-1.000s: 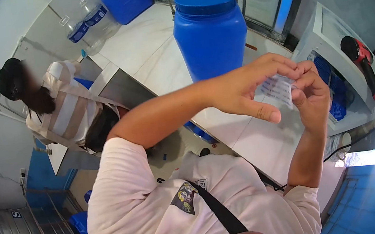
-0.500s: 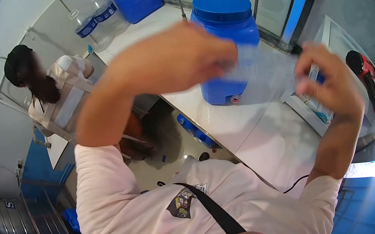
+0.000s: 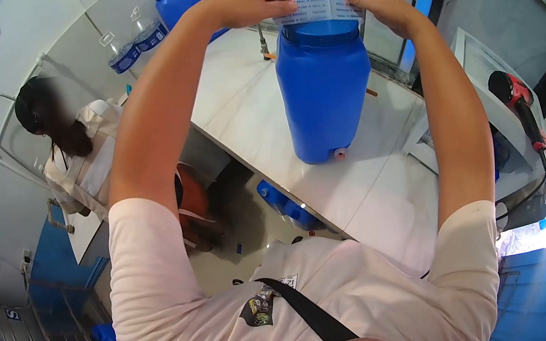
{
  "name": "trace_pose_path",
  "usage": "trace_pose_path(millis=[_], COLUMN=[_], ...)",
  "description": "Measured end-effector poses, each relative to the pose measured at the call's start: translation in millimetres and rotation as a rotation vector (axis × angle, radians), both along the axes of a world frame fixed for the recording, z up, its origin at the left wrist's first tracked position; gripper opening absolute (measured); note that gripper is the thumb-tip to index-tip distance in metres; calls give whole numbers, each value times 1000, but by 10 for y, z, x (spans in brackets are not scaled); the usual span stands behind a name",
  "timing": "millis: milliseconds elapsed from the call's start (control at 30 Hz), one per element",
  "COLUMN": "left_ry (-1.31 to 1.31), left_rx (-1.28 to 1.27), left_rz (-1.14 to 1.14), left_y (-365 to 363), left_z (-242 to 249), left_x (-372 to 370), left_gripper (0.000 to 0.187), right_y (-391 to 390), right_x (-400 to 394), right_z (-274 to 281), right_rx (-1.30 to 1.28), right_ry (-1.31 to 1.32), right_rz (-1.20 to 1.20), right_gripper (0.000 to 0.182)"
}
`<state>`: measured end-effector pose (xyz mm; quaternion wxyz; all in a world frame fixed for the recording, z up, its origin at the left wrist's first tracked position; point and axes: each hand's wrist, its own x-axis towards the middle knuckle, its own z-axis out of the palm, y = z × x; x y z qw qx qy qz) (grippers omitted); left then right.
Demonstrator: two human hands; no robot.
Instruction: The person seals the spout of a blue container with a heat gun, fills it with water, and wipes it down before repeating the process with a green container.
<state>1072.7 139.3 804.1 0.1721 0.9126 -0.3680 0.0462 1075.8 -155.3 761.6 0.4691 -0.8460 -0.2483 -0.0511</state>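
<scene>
On a pale counter (image 3: 373, 188), lidded blue jug (image 3: 326, 93), contents hidden, left hand (image 3: 258, 1) and right hand (image 3: 384, 5) pinching printed strip (image 3: 316, 9)

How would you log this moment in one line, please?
left hand: pinching one end | right hand: pinching other end | printed strip: spread before blue container lid, contact unclear

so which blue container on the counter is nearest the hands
The front container, pinkish spout near its base, top partly hidden by the printed strip; the other container stands farther back.
</scene>
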Motion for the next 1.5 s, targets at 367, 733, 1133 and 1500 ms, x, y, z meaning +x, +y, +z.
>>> trace_pose_path(millis=[367,733,1133,1500], left_ry=[-250,-55,-102,-51], left_rx=[156,325,452,288], left_rz=[-195,-139,-203,-132], left_y=[47,-486,-666,-559], left_z=[102,-121,-16,-117], left_x=[-233,-76,-176,60], left_gripper=[59,112,111,107], right_y=[43,-537,-2716,-2771], right_x=[-587,-1242,-1987,-1761], right_z=[276,426,352,-1], right_rx=[-465,-682,-789,-999], right_ry=[-246,-646,133,457], right_rz=[124,-335,-1039,-1069], right_gripper=[34,45,56,50])
